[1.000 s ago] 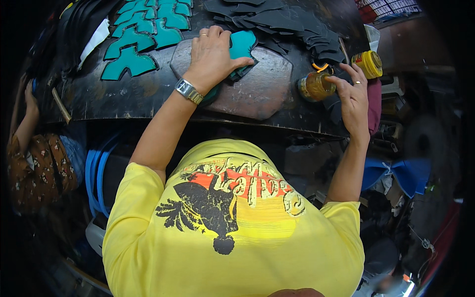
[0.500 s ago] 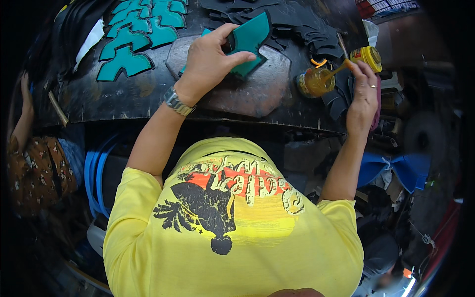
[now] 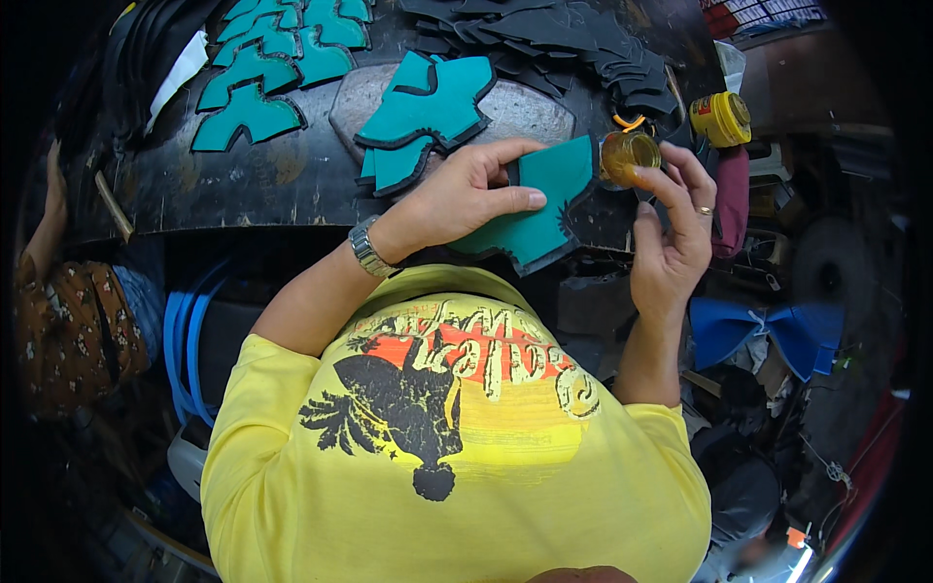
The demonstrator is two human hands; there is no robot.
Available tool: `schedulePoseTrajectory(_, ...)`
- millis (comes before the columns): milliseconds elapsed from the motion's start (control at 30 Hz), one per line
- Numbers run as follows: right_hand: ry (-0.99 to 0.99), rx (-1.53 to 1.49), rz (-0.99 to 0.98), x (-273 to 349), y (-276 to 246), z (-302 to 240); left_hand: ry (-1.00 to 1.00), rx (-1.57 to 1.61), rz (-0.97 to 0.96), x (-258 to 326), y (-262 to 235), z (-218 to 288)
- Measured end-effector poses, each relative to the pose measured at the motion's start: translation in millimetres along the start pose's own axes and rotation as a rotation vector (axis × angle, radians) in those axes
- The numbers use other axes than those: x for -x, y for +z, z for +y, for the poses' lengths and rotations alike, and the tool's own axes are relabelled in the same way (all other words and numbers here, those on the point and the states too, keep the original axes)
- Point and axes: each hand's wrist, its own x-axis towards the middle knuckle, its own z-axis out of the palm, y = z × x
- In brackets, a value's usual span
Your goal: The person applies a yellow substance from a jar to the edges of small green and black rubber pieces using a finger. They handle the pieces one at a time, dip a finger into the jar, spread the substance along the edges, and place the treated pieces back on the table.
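Observation:
My left hand (image 3: pixel 476 194), wearing a metal watch, grips a teal shoe-upper piece (image 3: pixel 556 189) with black edging, thumb on top. The piece is held tilted at the table's front edge. To its right, my right hand (image 3: pixel 677 228) curls its fingers close to an open glass jar (image 3: pixel 630 155) of amber, glue-like liquid. A slim glue brush seen in that hand earlier is now mostly hidden by the fingers. Two or more similar teal pieces (image 3: pixel 428 102) lie stacked on a worn brown board (image 3: pixel 530 121), just beyond my left hand.
Rows of teal pieces (image 3: pixel 248 117) lie at the table's far left. Black cut pieces (image 3: pixel 544 39) are heaped at the back. A yellow tub (image 3: pixel 721 120) stands right of the jar, and orange-handled scissors (image 3: pixel 630 122) lie behind it. Another person's arm (image 3: pixel 53 199) reaches in at left.
My left hand has moved right and nearer me with one teal piece, leaving others on the board. My right hand has come down and left, and the brush is no longer plainly visible.

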Motion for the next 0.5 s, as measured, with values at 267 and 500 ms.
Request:
schedulePoseTrajectory(267,0.072,-0.207,-0.087,-1.8,30.8,8.0,-0.008,0.095,-0.045,4.6,2.0,-3.6)
schedulePoseTrajectory(500,0.015,-0.179,-0.03,12.1,33.1,11.7,-0.097,0.27,-0.028,4.7,-1.4,2.7)
